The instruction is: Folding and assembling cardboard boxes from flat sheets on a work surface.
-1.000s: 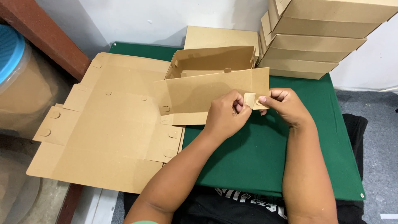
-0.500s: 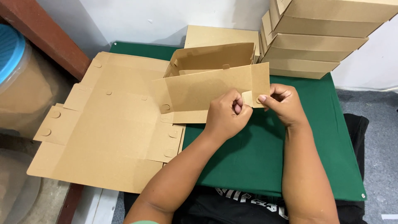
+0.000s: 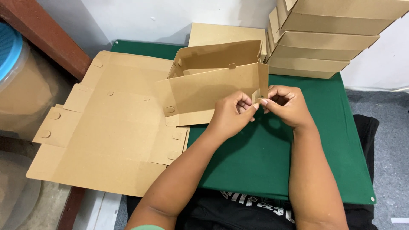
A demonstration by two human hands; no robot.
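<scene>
A stack of flat, matte brown cardboard blanks (image 3: 106, 136) with die-cut round tabs lies at the left, overhanging the green cloth table (image 3: 341, 140). Mid-table stands the half-folded cardboard box (image 3: 213, 85), walls upright, its long axis running left to right. The left hand (image 3: 232, 115) and right hand (image 3: 287, 104) pinch a small flap at its right-hand corner. Finished boxes (image 3: 324, 38) are piled behind on the right.
</scene>
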